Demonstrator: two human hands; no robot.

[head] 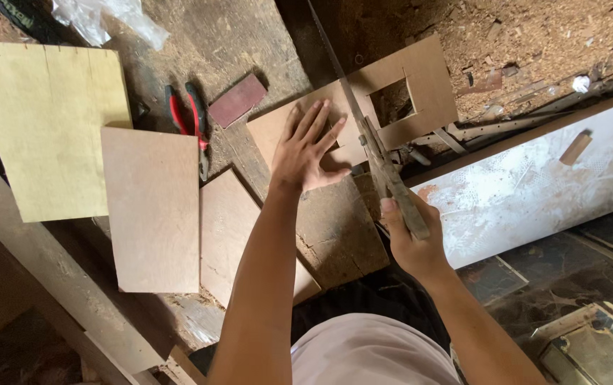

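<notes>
Pale yellow-green plywood sheet (46, 121); reddish-brown plywood panel (151, 210); light tan cut-out board (431, 85); red-and-black-handled pliers (191, 121); dark maroon sanding block (238, 100); white, rust-stained plank (534, 185).

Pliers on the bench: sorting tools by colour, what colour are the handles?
Red and black handles, pliers, head view.

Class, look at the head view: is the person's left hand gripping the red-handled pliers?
No: the left hand lies flat on the plywood piece, while the red-handled pliers lie untouched on the bench beside it.

A worn, sawdust-strewn wooden workbench (235, 43) stands above a dark floor (549, 285).
</notes>
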